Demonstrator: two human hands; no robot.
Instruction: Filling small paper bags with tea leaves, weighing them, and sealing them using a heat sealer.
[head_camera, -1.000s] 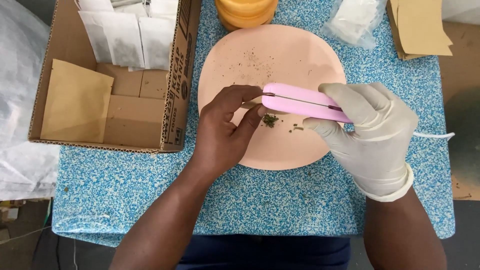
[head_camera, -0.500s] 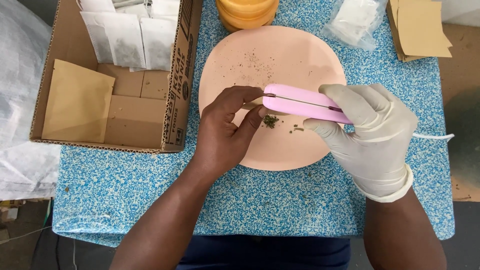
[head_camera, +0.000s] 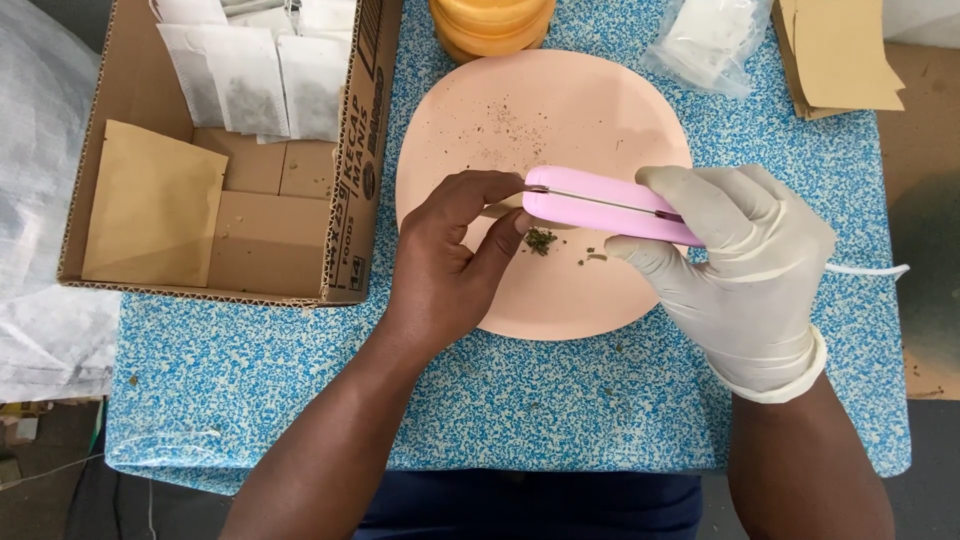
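Observation:
My bare left hand (head_camera: 450, 265) pinches a small pale piece, mostly hidden by my fingers, against the tip of a pink hand-held clamp-like device (head_camera: 600, 205). My right hand (head_camera: 745, 265), in a white glove, grips the device's other end and holds it level over a round pink plate (head_camera: 540, 110). A small clump of dried green herb bits (head_camera: 541, 240) lies on the plate just below the device's tip, with finer crumbs scattered further up. A thin white cord (head_camera: 865, 270) runs off to the right from behind my gloved hand.
An open cardboard box (head_camera: 340, 230) at the left holds white sachets (head_camera: 250, 60) and a brown paper envelope (head_camera: 150, 205). An orange container (head_camera: 492, 22) stands behind the plate. A clear plastic bag (head_camera: 710, 40) and brown envelopes (head_camera: 835, 50) lie at the back right on the blue speckled tabletop (head_camera: 500, 400).

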